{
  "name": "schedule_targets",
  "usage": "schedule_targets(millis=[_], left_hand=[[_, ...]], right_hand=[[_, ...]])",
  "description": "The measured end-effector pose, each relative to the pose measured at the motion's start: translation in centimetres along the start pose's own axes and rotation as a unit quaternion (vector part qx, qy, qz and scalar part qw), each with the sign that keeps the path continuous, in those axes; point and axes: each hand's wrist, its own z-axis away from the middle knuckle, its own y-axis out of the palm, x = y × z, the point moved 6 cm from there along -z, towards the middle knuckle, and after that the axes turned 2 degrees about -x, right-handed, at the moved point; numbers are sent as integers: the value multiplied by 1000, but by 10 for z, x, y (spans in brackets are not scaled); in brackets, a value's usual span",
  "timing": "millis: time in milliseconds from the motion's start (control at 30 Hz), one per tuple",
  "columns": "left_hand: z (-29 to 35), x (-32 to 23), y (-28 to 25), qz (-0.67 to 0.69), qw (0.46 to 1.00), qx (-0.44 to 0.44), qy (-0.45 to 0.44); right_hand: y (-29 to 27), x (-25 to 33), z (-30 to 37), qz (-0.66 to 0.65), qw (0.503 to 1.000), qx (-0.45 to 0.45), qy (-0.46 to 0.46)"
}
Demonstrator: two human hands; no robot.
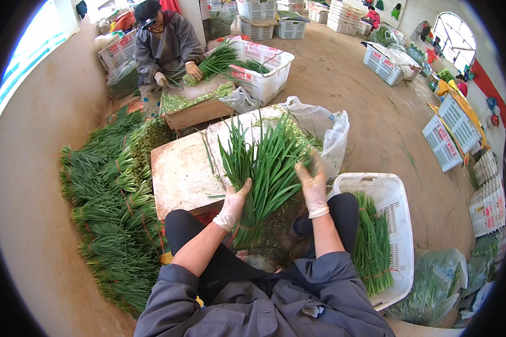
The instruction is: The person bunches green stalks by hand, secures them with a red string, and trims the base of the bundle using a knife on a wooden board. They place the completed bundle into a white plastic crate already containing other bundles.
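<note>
A big loose bunch of garlic chives (267,160) stands fanned out before me, leaves spreading over the white-topped board. A red tie circles it low down, between my knees. My left hand (234,205), in a pale thin glove, grips the bunch's left side; its thumb shows, while its fingers are partly hidden by leaves. On the other side my right hand (312,182), gloved alike, is held with thumb and fingers apart beside the leaves; whether it touches them I cannot tell. The white board (180,168) lies just beyond my knees, with pale trimmings along its far edge.
At my right stands a white crate (402,236) with tied chives (372,244) inside. Many tied bundles (115,224) are heaped at my left by the wall. Across from me a co-worker (168,45) handles chives at a low table. A clear plastic bag (334,137) hangs past the board.
</note>
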Motion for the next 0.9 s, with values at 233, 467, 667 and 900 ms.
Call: schedule_targets(millis=[233,467,667,900], left_hand=[[11,1,13,-72,995,65,-11],[13,18,12,-125,988,77,-50],[17,25,-1,-178,979,92,-47],[20,34,-6,-213,963,116,-117]], right_hand=[[32,134,-54,267,919,54,-286],[67,73,-74,305,890,187,-284],[67,-8,-95,82,930,354,51],[79,-42,-95,-1,936,317,155]])
